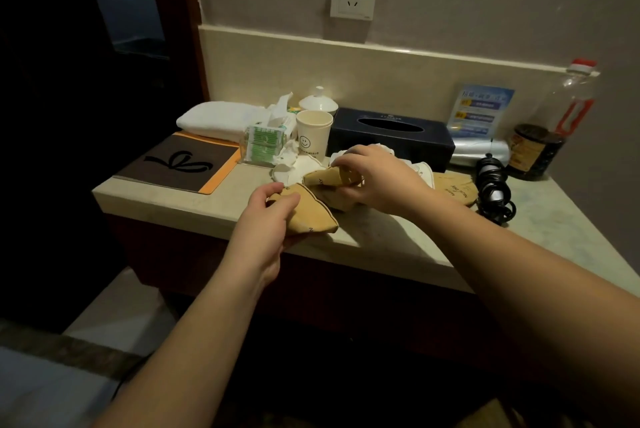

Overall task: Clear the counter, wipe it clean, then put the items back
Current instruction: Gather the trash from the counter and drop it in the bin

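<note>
Head view: each hand's grip pinches one flattened tan paper cup, left hand (266,216) on the near cup (311,216), right hand (372,176) on the far cup (327,178).

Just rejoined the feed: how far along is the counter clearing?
Nothing looks done yet. In hand: the left hand grips one flattened brown paper cup, and the right hand grips another flattened brown paper cup. Left: the folded white towel, smiley-face white paper cup, dark tissue box, coiled black cable and dark sauce bottle remain on the pale stone counter, which is unwiped.

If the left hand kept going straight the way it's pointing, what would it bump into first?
Probably the second flattened brown paper cup, which the right hand holds; the left hand already grips a brown cup. Depth is uncertain.
</note>
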A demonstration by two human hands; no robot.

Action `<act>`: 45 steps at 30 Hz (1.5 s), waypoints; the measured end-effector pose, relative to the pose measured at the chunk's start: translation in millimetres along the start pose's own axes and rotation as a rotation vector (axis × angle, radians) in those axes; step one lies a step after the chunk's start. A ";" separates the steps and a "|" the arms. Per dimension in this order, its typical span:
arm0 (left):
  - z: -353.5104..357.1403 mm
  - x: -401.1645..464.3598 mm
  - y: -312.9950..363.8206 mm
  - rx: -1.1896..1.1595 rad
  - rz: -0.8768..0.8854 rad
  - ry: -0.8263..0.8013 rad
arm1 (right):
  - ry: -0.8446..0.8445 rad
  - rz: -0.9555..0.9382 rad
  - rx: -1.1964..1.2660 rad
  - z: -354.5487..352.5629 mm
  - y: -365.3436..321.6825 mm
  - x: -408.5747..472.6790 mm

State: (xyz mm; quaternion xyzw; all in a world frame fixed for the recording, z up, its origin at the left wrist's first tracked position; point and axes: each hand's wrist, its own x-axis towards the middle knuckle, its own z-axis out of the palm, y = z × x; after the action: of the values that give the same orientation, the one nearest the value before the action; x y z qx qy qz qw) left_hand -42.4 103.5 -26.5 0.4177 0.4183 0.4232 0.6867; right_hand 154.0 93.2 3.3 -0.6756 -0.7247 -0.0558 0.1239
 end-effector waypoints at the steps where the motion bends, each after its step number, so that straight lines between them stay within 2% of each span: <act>1: 1.3 0.1 0.8 -0.012 -0.009 0.001 | 0.008 0.008 0.019 -0.8 -0.6 0.6; 6: 5.7 -1.5 4.1 -0.096 -0.020 0.015 | 0.234 0.103 0.150 -24.0 -5.0 -5.2; 9: 6.9 -7.8 4.6 -0.144 0.013 -0.022 | 0.328 0.082 0.215 -35.0 -16.7 -24.6; 15: 12.1 -25.0 1.8 -0.263 -0.022 -0.162 | 0.305 -0.049 0.164 -10.5 -40.6 -74.7; 19: 21.2 -39.1 -11.7 -0.128 0.007 -0.185 | 0.335 -0.055 0.247 12.7 -46.2 -112.6; 22: 27.2 -49.3 -32.3 -0.117 -0.015 -0.177 | 0.352 -0.033 0.298 27.1 -48.1 -147.0; 26: 33.6 -61.1 -56.8 0.000 -0.031 -0.264 | 0.294 0.036 0.333 41.5 -42.0 -190.8; 29: 42.9 -71.8 -71.7 0.152 0.015 -0.318 | 0.232 0.138 0.529 42.7 -35.9 -223.1; 32: 58.2 -85.4 -85.7 0.225 0.035 -0.374 | 0.283 0.316 0.775 42.0 -31.1 -254.2; 39: 106.8 -124.1 -131.6 0.349 -0.017 -0.575 | 0.413 0.645 0.829 39.8 -8.9 -329.8; 45: 161.8 -158.8 -182.5 0.431 -0.129 -0.704 | 0.347 0.846 0.779 44.4 22.1 -410.5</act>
State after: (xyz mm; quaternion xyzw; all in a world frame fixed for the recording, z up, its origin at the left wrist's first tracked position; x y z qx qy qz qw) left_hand 103.6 -133.3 -111.9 0.6442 0.2622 0.1135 0.7095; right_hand 194.5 -290.3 -146.0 -0.7914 -0.3290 0.1584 0.4903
